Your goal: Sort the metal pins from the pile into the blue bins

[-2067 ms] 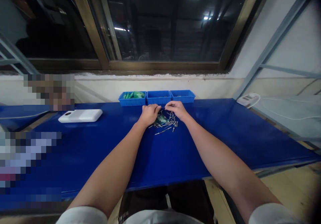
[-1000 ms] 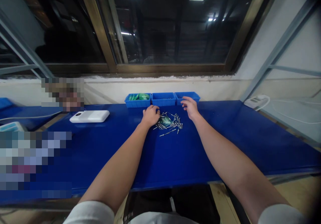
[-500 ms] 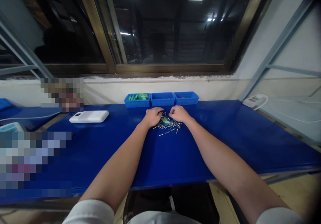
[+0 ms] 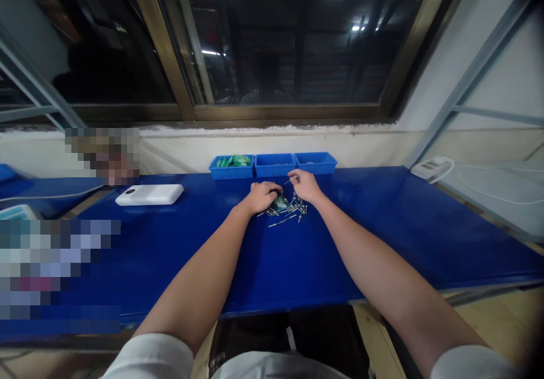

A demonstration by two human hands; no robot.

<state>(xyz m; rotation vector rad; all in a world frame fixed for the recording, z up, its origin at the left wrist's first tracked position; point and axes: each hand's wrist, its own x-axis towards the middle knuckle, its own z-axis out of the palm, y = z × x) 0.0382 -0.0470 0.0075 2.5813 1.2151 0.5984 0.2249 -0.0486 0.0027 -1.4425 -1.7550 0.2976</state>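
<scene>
Silver blind rivets point(image 4: 293, 208) lie in a loose pile on the blue table, with green pieces point(image 4: 280, 201) among them. At the pile's left edge rests my left hand point(image 4: 260, 197), its fingers reaching over the rivets and its thumb apart; nothing shows held in it. My right hand point(image 4: 305, 186) is raised just above the pile's far right side. Its thumb and forefinger pinch a thin rivet point(image 4: 287, 182), which points left. Behind the hands stand three blue bins: the left bin point(image 4: 232, 172) holds green pieces, the middle bin point(image 4: 275, 169) and right bin point(image 4: 317, 166) small metal bits.
A white power bank point(image 4: 149, 195) lies on the table point(image 4: 182, 231) at the left. At the right end sits a white power strip point(image 4: 433, 167) with its cable. The wall and window run behind the bins. Grey metal struts point(image 4: 463, 84) slant at both sides.
My right hand has lifted off the pile and moved slightly toward the bins, with a rivet now showing in its fingertips. My left hand has stayed at the pile.
</scene>
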